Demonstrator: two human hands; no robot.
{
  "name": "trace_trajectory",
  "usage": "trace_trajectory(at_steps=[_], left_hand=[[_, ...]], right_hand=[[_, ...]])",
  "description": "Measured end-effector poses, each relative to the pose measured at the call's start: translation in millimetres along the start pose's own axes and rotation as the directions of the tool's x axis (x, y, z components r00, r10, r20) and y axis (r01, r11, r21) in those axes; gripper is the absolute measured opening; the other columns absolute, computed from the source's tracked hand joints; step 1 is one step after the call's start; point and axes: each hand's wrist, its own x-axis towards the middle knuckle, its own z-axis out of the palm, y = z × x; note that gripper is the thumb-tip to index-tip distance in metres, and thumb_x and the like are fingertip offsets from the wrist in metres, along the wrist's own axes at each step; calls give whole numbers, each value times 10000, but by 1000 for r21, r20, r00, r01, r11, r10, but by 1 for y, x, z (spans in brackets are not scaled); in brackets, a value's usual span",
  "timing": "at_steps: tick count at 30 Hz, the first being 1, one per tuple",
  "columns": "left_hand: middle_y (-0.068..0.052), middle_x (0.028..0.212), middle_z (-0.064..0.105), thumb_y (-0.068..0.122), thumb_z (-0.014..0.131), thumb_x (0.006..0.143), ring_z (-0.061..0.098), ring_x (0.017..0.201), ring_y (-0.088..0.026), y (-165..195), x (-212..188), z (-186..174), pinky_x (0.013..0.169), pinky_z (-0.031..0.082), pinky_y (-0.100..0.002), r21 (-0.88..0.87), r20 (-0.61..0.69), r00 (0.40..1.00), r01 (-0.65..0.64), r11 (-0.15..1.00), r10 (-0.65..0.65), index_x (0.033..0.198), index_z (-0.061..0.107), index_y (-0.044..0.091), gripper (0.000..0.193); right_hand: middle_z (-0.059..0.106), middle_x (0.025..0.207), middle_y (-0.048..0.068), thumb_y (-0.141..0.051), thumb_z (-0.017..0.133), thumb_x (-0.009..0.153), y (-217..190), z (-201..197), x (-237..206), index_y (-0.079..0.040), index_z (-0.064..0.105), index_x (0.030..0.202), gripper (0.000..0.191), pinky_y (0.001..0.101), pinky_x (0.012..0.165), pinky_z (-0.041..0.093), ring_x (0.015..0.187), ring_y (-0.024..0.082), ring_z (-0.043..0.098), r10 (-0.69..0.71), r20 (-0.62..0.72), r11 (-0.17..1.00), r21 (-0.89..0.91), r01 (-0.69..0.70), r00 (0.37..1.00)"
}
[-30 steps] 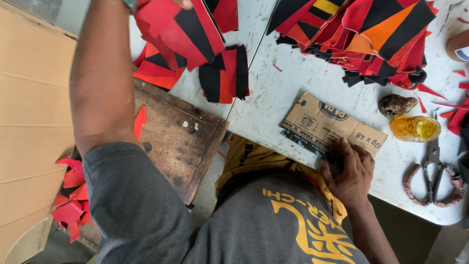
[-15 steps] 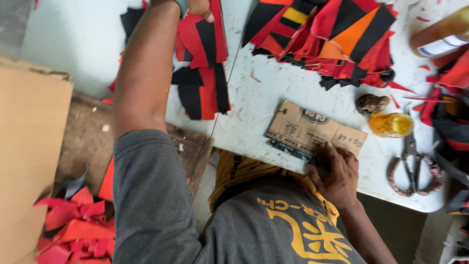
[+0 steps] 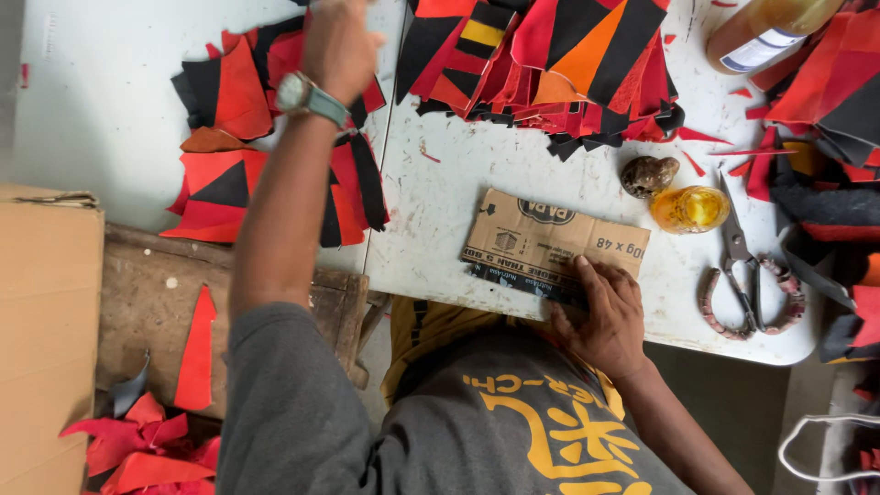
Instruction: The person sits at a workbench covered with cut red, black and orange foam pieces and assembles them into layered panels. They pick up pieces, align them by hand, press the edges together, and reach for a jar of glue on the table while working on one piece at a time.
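Reaching over the red and black cut pieces, the left hand is blurred, so I can't tell its grip. Right hand lies flat, fingers spread, pinning the cardboard at the counter edge. Best to keep that pressure steady.

Right hand flat on cardboard piece; blurred left hand perhaps over red-black fabric scraps.
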Motion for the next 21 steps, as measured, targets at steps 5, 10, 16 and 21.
trace_trajectory(at_steps=[5,10,16,21], left_hand=[[-157,1029,702,208,880,835,705,966,-317,80,-10,37,874,558,-421,-406,89,996,51,912,-16,1034,737,20,309],[-176,943,692,306,960,712,683,883,-345,100,-5,47,796,552,-438,-355,164,986,99,930,-42,986,740,-3,468],[-204,993,704,186,794,838,701,910,-363,107,-2,52,816,592,-436,-233,139,988,97,968,-66,1024,754,13,257],[-220,1044,657,174,706,930,686,922,-406,121,-6,43,809,579,-471,-104,233,969,113,988,-86,1085,702,-14,245]], right_hand=[[677,1257,136,-236,772,795,3,-8,-6,18,493,1447,753,483,1101,401,1233,342,587,-3,8,999,33,3,1000],[681,1266,125,-234,774,795,4,-12,-11,4,494,1461,761,459,1084,410,1240,340,577,28,12,998,50,-28,1000],[682,1233,145,-265,788,803,4,-14,-15,3,492,1474,781,463,1073,411,1226,346,577,30,25,999,21,-30,999],[688,1214,146,-275,775,810,4,-15,-17,5,482,1487,790,468,1084,405,1232,355,574,29,44,1000,10,-30,999]])
